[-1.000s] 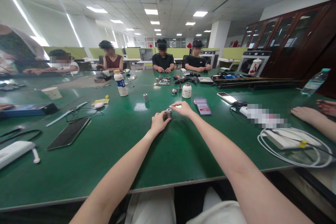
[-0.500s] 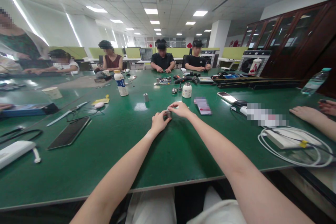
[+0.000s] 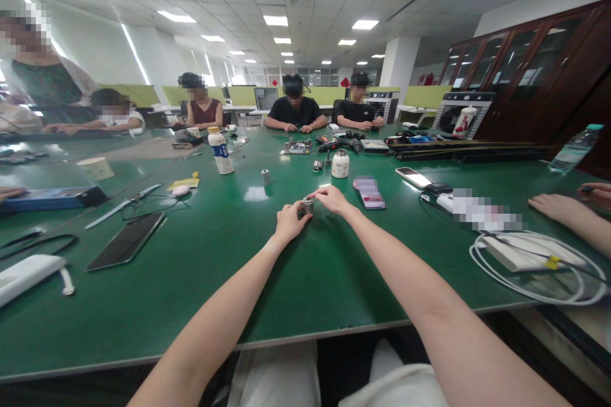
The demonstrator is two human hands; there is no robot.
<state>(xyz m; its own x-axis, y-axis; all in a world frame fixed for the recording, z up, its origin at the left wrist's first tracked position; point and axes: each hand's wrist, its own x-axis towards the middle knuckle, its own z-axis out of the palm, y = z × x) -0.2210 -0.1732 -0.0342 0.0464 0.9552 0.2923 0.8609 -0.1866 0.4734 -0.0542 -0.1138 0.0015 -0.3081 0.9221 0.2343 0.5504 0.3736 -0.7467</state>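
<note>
A small grey metal cylinder (image 3: 308, 206) stands upright on the green table (image 3: 205, 292), near the middle of the head view. My left hand (image 3: 289, 221) is closed round its left side, thumb in front. Beside its top right is my right hand (image 3: 331, 198), with thumb and fingertips pinched together; whatever they hold, if anything, is too small to make out. A second grey cylinder (image 3: 266, 177) sits farther back to the left. Behind my right hand is a white jar (image 3: 340, 164), with small dark metal parts (image 3: 318, 166) next to it.
A phone (image 3: 369, 193) lies right of my hands, and a power strip (image 3: 482, 208) and coiled white cable (image 3: 477, 254) farther right. To the left are a dark tablet (image 3: 126, 241), a knife-like blade (image 3: 121, 206) and a bottle (image 3: 220, 151). People sit across the table.
My right hand's fingertips have shifted slightly right, off the cylinder's top, showing more of it. My left hand stays round the cylinder. A person opposite leans farther forward.
</note>
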